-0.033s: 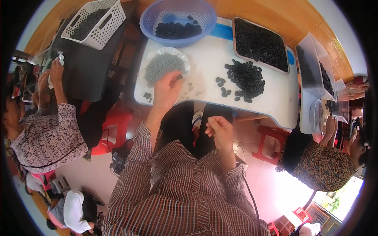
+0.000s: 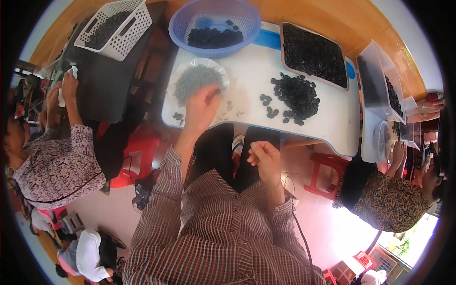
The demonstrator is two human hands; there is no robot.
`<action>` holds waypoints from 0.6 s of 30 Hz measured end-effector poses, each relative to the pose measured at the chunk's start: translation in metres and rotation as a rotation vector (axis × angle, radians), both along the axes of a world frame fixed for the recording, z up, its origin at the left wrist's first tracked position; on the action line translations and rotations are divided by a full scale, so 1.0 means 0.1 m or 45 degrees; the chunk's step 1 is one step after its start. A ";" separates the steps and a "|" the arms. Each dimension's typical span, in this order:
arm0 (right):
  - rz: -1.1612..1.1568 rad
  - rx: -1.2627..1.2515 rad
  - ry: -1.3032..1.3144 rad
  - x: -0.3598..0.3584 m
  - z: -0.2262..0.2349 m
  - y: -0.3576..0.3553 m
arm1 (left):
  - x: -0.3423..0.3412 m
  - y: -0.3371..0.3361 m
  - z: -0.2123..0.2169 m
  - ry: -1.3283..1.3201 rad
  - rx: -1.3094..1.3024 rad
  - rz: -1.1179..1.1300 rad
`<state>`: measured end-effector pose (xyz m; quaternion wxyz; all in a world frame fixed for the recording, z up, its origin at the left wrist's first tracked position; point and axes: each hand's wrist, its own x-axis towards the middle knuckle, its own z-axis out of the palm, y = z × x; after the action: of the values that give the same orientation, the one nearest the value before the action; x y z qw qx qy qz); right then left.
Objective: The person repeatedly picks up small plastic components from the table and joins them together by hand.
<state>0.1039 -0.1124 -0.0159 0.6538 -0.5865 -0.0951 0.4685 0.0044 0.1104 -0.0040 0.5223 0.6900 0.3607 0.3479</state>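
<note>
My left hand reaches out palm down over the near left of the white table. Its fingertips touch the right rim of a clear plate heaped with small grey pieces. A few grey bits lie scattered on the table beside that hand. My right hand hangs over my lap, below the table edge, with its fingers curled shut; whether it pinches anything cannot be seen. A heap of black round pieces lies on the table to the right, with loose ones next to it.
A blue basket and a rectangular tray, both holding black pieces, stand at the far side. A white basket sits far left, a clear bin right. One person sits at left, another at right. A red stool stands under the table.
</note>
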 end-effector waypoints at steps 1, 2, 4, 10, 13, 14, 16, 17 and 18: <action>-0.012 -0.032 0.016 0.00 0.00 -0.02 | 0.06 0.08 0.07 0.065 0.214 0.017; -0.014 -0.031 0.014 0.00 0.01 -0.02 | 0.12 0.16 0.14 0.130 0.427 0.035; -0.026 -0.016 0.012 0.01 0.01 -0.02 | 0.24 0.34 0.32 0.124 0.498 0.094; -0.032 0.010 0.035 0.01 0.01 -0.01 | 0.57 0.90 0.65 0.177 0.640 0.197; -0.024 -0.004 0.030 0.03 -0.02 -0.02 | 0.65 1.01 0.62 0.248 0.764 0.275; -0.024 -0.004 0.033 0.04 -0.01 -0.02 | 0.65 0.98 0.59 0.295 0.819 0.304; -0.043 -0.019 0.023 0.06 -0.02 -0.03 | 0.65 0.81 0.55 0.340 0.875 0.317; -0.049 -0.019 0.027 0.07 -0.03 -0.03 | 0.60 0.64 0.50 0.297 0.905 0.275; -0.049 -0.016 0.030 0.07 -0.05 -0.03 | 0.54 0.46 0.44 0.256 0.937 0.238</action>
<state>0.1110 -0.1155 -0.0210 0.6601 -0.5867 -0.0731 0.4634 0.0582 0.1568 0.0397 0.1681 0.8259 0.3227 0.4307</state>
